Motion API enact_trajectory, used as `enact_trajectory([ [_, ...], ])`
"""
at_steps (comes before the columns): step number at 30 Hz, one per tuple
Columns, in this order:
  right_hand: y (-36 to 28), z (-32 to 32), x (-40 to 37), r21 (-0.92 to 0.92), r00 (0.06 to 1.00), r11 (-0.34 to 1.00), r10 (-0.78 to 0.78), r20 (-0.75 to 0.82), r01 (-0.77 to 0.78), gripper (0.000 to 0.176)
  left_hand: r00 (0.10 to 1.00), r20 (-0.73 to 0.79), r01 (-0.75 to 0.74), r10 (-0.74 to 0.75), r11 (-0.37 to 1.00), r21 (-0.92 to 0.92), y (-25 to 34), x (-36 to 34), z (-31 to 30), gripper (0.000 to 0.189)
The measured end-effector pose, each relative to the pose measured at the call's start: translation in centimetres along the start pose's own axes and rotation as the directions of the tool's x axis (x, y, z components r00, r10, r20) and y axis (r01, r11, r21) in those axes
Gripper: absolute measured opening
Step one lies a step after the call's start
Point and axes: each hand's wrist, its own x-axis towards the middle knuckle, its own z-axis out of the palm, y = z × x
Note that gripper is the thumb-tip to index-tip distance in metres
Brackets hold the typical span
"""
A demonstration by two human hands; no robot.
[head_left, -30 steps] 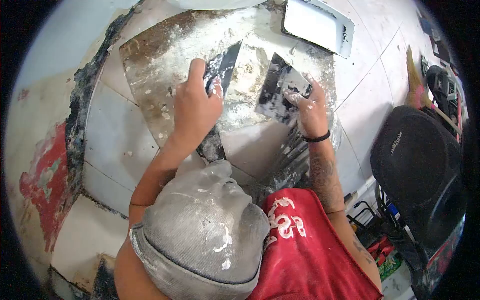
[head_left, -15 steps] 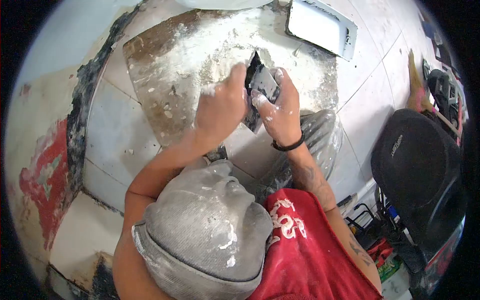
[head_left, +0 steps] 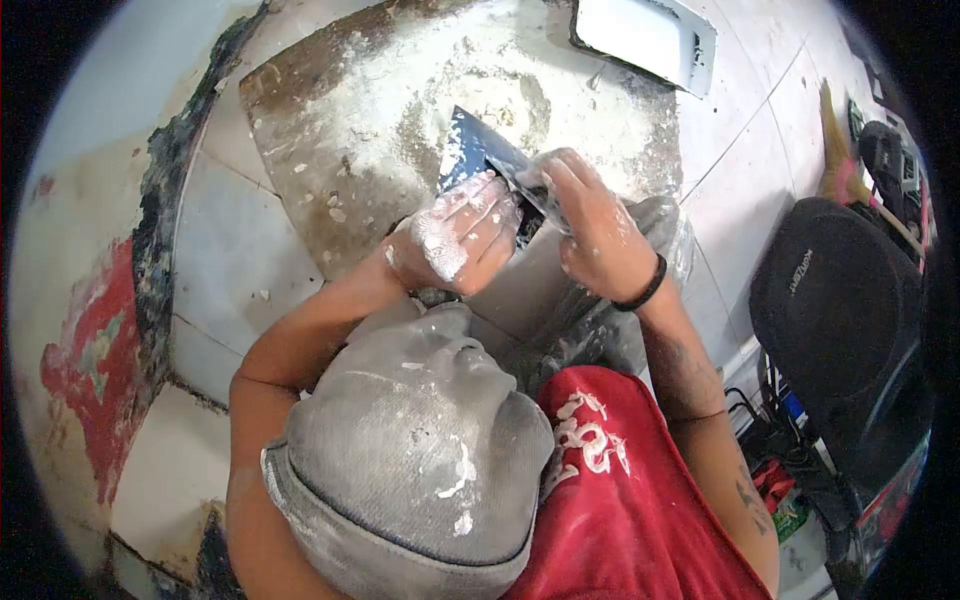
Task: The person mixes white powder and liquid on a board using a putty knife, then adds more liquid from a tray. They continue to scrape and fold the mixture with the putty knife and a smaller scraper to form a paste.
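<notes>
My left hand (head_left: 465, 235), its back and fingers smeared with white, is closed on a scraper (head_left: 462, 150) with a dark bluish blade. The blade points up and away, over the powdery board. My right hand (head_left: 595, 225), with a black band at its wrist, grips a second scraper (head_left: 508, 160) that has a grey blade. That blade lies slantwise against the first one, and the two touch or overlap. The fingers hide most of the handles. Beyond the hands is a worn board (head_left: 290, 115) covered with white powder (head_left: 480, 60).
A white tray (head_left: 640, 35) with dark-stained edges sits at the board's far right. To the right are a black padded item (head_left: 835, 290) and a broom (head_left: 838, 150). Grey fabric (head_left: 400, 440) and red cloth (head_left: 610, 480) fill the near side. A peeling wall (head_left: 95, 350) rises at left.
My left hand has turned, showing its whitened back, and moved lower. My right hand has shifted right and down and now grips from above. The blades have swung to point up and left.
</notes>
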Motion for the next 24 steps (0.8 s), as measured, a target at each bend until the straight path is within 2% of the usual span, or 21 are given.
enact_trajectory([
  [1,0.0,0.2,0.5,0.005,0.999,0.999,0.034,0.004,-0.034,0.075,0.999,-0.015,-0.036,0.035,0.999,-0.012,-0.1,0.0,-0.1,0.013],
  [2,0.2,0.5,1.0,-0.046,0.999,0.998,0.030,-0.009,-0.031,0.072,0.997,-0.029,-0.068,0.067,0.997,-0.030,-0.1,0.1,-0.1,0.014],
  [5,1.3,0.7,2.9,-0.077,0.988,0.987,0.148,0.045,-0.144,0.069,0.993,-0.050,-0.113,0.110,0.991,-0.068,0.4,0.4,-0.4,0.015],
  [6,1.6,0.6,3.0,-0.072,0.998,0.995,0.064,-0.013,-0.065,0.067,0.991,-0.034,-0.129,0.128,0.991,-0.045,0.4,0.3,-0.2,0.016],
  [9,0.9,-0.9,2.4,-0.038,0.996,0.998,0.055,-0.067,-0.057,0.069,0.998,0.059,-0.023,0.029,0.994,-0.105,-0.3,-0.7,-0.4,0.024],
  [10,1.6,-0.9,1.8,0.014,0.991,0.998,-0.053,-0.121,0.055,0.066,0.986,0.168,0.013,-0.002,0.998,-0.066,-0.8,-1.3,-0.7,0.028],
  [11,2.2,-1.2,1.2,0.079,0.990,0.995,-0.052,-0.133,0.063,0.067,0.962,0.185,0.202,-0.199,0.979,0.003,-0.7,-1.7,-1.4,0.027],
  [12,2.8,-1.7,0.8,0.138,0.987,0.988,-0.055,-0.149,0.076,0.068,0.821,0.137,0.567,-0.554,0.818,-0.095,-0.3,-1.9,-1.7,0.024],
  [13,3.5,-2.2,0.8,0.192,0.984,0.977,-0.064,-0.169,0.097,0.069,0.552,0.123,0.828,-0.825,0.523,-0.202,-0.3,-1.8,-1.7,0.023],
  [14,3.8,-1.9,0.2,0.339,0.973,0.941,0.092,-0.210,-0.016,0.076,0.356,0.068,0.892,-0.932,0.317,-0.322,-1.1,-1.8,-1.7,0.023],
  [15,3.5,-1.9,0.2,0.262,0.971,0.965,0.058,-0.231,0.005,0.076,0.131,0.046,0.892,-0.990,0.097,-0.442,-2.0,-1.0,-2.1,0.023],
  [16,2.9,-1.9,0.2,0.190,0.969,0.981,0.026,-0.246,0.022,0.077,0.028,0.031,0.634,-0.999,-0.006,-0.773,-2.5,-1.5,-1.5,0.027],
  [17,2.6,-1.7,0.2,0.118,0.965,0.992,-0.007,-0.263,0.039,0.078,-0.072,0.098,0.513,-0.993,-0.121,-0.850,-2.6,-1.4,-1.5,0.028],
  [18,2.4,-0.4,0.1,0.160,0.955,0.977,-0.091,-0.283,0.140,0.075,-0.157,0.177,0.369,-0.972,-0.224,-0.902,-2.6,-1.0,-1.5,0.029],
  [19,0.3,-0.2,0.1,0.134,0.974,0.988,-0.048,-0.221,0.079,0.067,-0.226,0.269,0.208,-0.936,-0.316,-0.925,-2.5,-0.8,-1.6,0.030],
  [20,-0.6,1.2,-0.1,0.133,0.978,0.990,-0.023,-0.206,0.051,0.067,-0.204,0.262,0.274,-0.943,-0.312,-0.910,-2.1,-1.4,-1.2,0.033],
  [23,-2.9,3.0,0.1,0.057,0.986,0.992,0.118,-0.120,-0.111,0.066,-0.218,0.176,0.311,-0.960,-0.239,-0.920,-1.0,-0.5,-0.5,0.029],
  [24,-3.4,3.6,0.0,0.035,0.975,0.994,0.107,-0.195,-0.102,0.060,-0.100,0.142,0.446,-0.985,-0.172,-0.878,-1.0,-0.6,-0.5,0.025],
])
